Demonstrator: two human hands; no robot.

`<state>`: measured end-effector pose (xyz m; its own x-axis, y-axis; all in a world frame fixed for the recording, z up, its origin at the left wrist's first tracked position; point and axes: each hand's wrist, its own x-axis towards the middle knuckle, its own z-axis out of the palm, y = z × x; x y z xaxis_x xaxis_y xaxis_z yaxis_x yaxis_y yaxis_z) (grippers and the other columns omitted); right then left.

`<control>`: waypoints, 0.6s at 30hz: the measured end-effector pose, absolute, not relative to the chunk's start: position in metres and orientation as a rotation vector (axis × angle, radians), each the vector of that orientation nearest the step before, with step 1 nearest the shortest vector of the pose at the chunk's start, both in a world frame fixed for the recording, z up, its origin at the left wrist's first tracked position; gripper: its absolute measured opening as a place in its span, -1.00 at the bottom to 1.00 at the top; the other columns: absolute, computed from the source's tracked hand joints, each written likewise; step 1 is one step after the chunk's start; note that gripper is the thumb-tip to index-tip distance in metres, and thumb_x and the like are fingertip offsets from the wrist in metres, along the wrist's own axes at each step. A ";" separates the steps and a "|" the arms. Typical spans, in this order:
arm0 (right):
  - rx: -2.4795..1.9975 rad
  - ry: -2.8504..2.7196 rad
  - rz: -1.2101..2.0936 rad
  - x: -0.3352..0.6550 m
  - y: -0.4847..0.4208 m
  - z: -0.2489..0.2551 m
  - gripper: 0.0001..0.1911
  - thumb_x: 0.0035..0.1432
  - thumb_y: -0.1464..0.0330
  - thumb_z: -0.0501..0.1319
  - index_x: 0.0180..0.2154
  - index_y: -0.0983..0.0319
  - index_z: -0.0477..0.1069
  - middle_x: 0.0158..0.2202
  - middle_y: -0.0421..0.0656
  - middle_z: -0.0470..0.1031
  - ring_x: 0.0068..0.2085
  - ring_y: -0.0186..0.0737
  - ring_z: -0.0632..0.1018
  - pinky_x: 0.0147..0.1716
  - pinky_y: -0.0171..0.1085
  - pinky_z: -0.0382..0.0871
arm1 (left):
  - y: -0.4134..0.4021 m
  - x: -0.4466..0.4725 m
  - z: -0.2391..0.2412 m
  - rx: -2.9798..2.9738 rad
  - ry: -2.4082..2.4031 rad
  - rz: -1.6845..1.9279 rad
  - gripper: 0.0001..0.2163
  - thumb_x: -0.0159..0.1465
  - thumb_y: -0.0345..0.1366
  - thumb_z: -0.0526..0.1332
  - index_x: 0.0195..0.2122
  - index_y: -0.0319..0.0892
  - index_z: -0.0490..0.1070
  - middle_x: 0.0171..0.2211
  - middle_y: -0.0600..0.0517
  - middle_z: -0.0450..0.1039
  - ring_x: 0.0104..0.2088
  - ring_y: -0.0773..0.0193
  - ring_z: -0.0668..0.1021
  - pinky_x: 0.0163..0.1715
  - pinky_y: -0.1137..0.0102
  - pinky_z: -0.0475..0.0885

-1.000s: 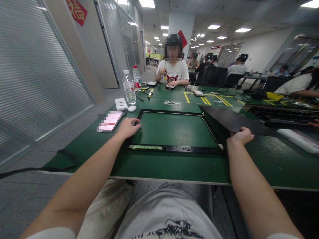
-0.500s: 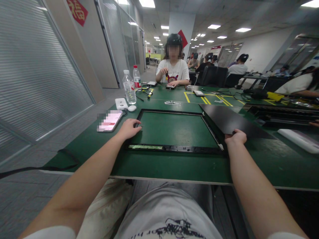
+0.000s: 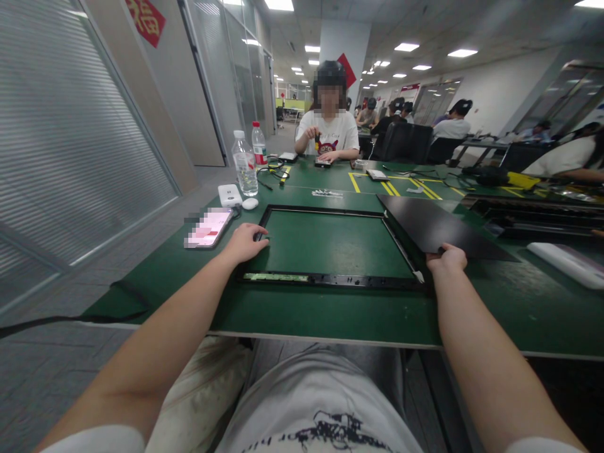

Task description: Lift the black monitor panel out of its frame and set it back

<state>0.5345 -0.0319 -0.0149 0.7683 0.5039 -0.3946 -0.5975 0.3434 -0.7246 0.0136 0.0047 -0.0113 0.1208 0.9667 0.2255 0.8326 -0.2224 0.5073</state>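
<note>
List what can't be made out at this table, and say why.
Head view: underside of the black panel in the right hand, hidden by its own top face.
Head view: part of the black frame, covered by the left hand.
Head view: part of the phone, lost in blocky blur.
Head view: right end of the long white object, cut off by the picture's edge.
Head view: what the small pieces beyond the black frame are; too small.

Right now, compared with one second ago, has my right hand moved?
Yes: the right hand, holding the black panel, has moved slightly left, away from the white object.
</note>
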 end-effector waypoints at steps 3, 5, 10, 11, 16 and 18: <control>-1.005 0.176 0.663 0.530 -0.033 -0.011 -0.67 -0.01 0.69 0.08 -0.26 0.22 0.32 -0.25 -0.23 0.51 -0.39 -0.37 0.53 -0.37 -0.35 0.59 | 0.005 0.013 -0.012 2.163 1.774 0.739 -0.69 0.13 -0.13 0.34 -0.14 -0.09 0.69 0.03 -0.17 0.59 0.14 -0.16 0.56 0.27 0.08 0.41; -1.005 0.188 0.657 0.528 -0.034 -0.008 -0.68 0.00 0.70 0.08 -0.27 0.23 0.33 -0.25 -0.22 0.52 -0.36 -0.35 0.55 -0.33 -0.32 0.61 | 0.006 0.013 -0.012 2.172 1.771 0.737 -0.69 0.13 -0.14 0.33 -0.14 -0.09 0.68 0.02 -0.17 0.59 0.14 -0.17 0.56 0.27 0.07 0.40; -0.997 0.183 0.677 0.525 -0.036 -0.004 -0.69 0.06 0.70 0.06 -0.26 0.24 0.35 -0.22 -0.19 0.56 -0.30 -0.35 0.60 -0.22 -0.29 0.63 | 0.007 0.013 -0.014 2.181 1.778 0.731 -0.69 0.14 -0.15 0.33 -0.13 -0.11 0.68 0.02 -0.18 0.59 0.17 -0.14 0.54 0.29 0.11 0.39; -0.995 0.179 0.684 0.525 -0.036 -0.004 -0.69 0.06 0.70 0.06 -0.26 0.24 0.35 -0.21 -0.19 0.56 -0.29 -0.35 0.60 -0.22 -0.30 0.62 | 0.007 0.013 -0.014 2.180 1.779 0.734 -0.69 0.14 -0.14 0.33 -0.13 -0.11 0.68 0.02 -0.18 0.58 0.17 -0.13 0.54 0.29 0.12 0.38; -0.995 0.172 0.691 0.525 -0.036 -0.005 -0.68 0.06 0.70 0.07 -0.24 0.25 0.38 -0.19 -0.17 0.57 -0.28 -0.34 0.60 -0.23 -0.32 0.63 | 0.007 0.013 -0.015 2.180 1.783 0.710 -0.69 0.16 -0.15 0.32 -0.11 -0.09 0.68 0.04 -0.17 0.57 0.19 -0.14 0.52 0.31 0.09 0.37; -0.996 0.175 0.688 0.526 -0.036 -0.005 -0.69 0.09 0.70 0.07 -0.24 0.25 0.38 -0.20 -0.17 0.56 -0.30 -0.34 0.60 -0.24 -0.30 0.63 | 0.007 0.013 -0.015 2.171 1.781 0.720 -0.70 0.16 -0.16 0.32 -0.11 -0.10 0.68 0.05 -0.19 0.57 0.18 -0.15 0.53 0.31 0.07 0.37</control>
